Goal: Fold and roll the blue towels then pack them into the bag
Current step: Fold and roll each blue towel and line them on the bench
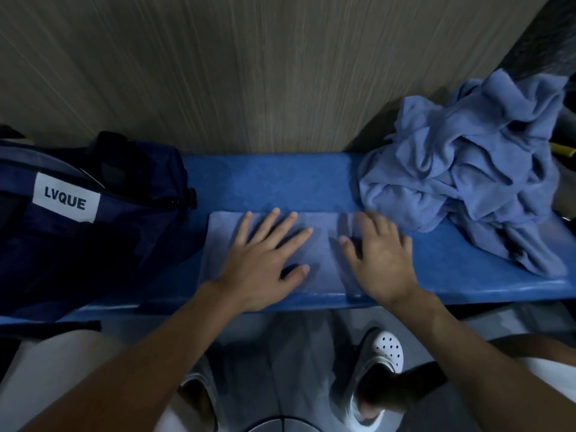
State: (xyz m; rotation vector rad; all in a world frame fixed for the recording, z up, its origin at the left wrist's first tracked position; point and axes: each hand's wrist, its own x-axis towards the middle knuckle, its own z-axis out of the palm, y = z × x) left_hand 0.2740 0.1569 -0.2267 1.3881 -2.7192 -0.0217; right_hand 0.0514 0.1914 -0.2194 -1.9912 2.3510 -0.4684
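Running along the wall point(249, 73), a blue bench point(280, 182) held a navy bag point(93, 238) at left, a crumpled towel heap point(467, 169) at right, a folded towel point(223, 241) between; left hand point(258, 263) and right hand point(381, 260) pressed it, fingers straight, gripping nothing.

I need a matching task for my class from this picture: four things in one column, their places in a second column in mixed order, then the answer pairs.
Things
1. navy bag
2. flat towel
3. crumpled towel pile
4. white shoe

Places
A. on the floor below the bench
B. left end of the bench
C. mid-bench, under the left hand and right hand
D. right end of the bench

Pairs: 1-B, 2-C, 3-D, 4-A
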